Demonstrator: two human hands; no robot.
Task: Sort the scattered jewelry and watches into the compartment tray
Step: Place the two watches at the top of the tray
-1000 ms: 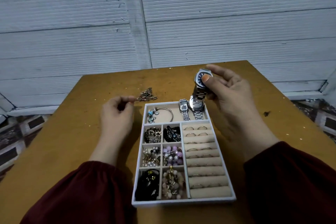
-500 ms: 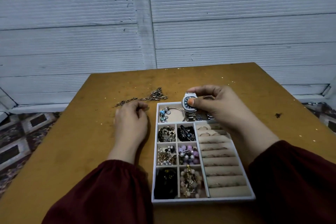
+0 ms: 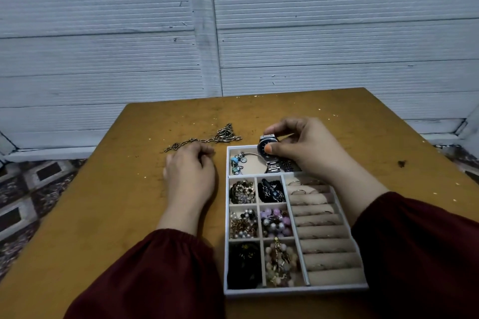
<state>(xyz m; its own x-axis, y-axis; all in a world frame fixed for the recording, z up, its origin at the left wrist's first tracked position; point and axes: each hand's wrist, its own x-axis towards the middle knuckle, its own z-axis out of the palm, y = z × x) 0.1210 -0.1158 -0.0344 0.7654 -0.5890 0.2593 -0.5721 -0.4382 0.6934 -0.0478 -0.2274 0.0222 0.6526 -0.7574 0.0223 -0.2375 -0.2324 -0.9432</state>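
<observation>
While the watch [image 3: 267,146] was pinched by its case between thumb and fingers of the right hand [image 3: 308,147], it was held tilted over the far, wide compartment of the tray [image 3: 295,292]. Its metal band was seen reaching down into that compartment beside a charm bracelet [image 3: 239,162]. The left hand [image 3: 191,171] was laid on the table [image 3: 116,215] just left of the tray, fingers curled at a chain [image 3: 223,136] lying beyond the tray's far-left corner. Whether the chain was gripped could not be told.
</observation>
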